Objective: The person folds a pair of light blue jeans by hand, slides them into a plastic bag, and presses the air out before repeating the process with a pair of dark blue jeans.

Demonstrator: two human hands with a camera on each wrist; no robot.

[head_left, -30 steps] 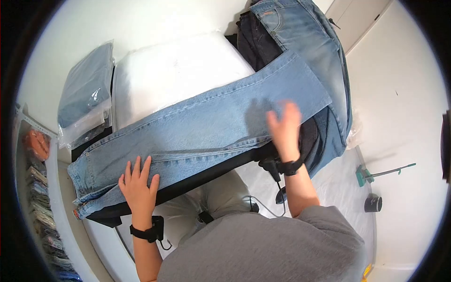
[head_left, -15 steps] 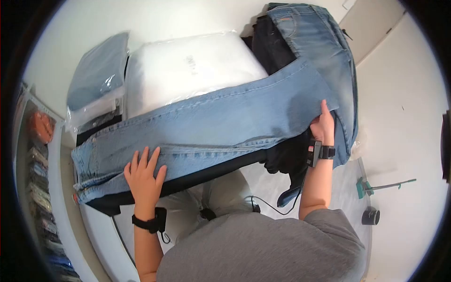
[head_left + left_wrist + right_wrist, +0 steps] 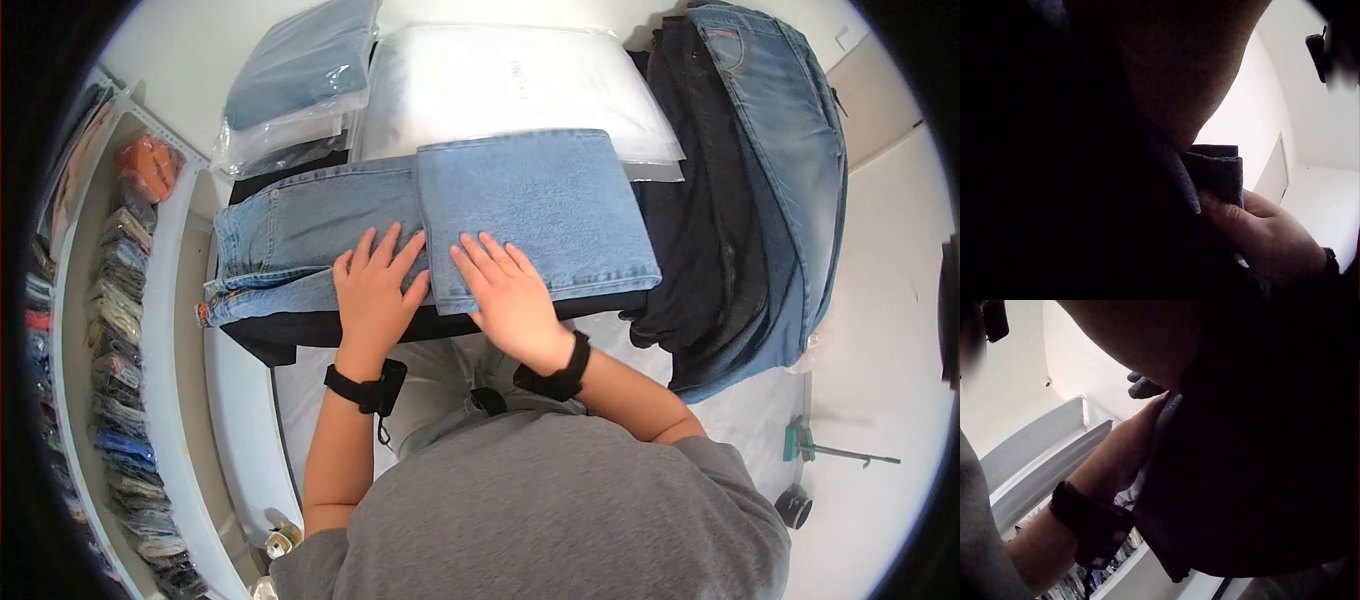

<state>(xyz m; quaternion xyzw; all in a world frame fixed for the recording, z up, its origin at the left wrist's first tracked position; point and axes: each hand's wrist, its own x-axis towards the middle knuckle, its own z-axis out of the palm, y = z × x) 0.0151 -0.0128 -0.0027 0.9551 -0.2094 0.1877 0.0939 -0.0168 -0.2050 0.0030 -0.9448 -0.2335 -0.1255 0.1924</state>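
A pair of light blue jeans point(image 3: 560, 210) lies across the black-covered table, its leg end folded back over itself toward the left. The waist end point(image 3: 240, 235) points left, flat on the table. My left hand point(image 3: 378, 290) rests on the jeans just left of the folded edge, fingers spread. On the folded part, near its left edge, my right hand point(image 3: 515, 310) lies flat with fingers extended. Both wrist views are dark; the left one shows the right hand point(image 3: 1266, 237) beside the denim layers, the right one shows the left hand point(image 3: 1122, 450).
Behind the jeans lie a stack of clear plastic bags point(image 3: 480, 85) and bagged denim point(image 3: 300, 70). Dark and blue jeans point(image 3: 780, 200) hang over the table's right end. A shelf point(image 3: 180, 370) with packed garments stands at left, a green-headed broom point(image 3: 800, 440) at right.
My right hand took the leg end at the right and folded it leftward over the jeans, then came to lie on top. My left hand stayed on the jeans. The head view has shifted.
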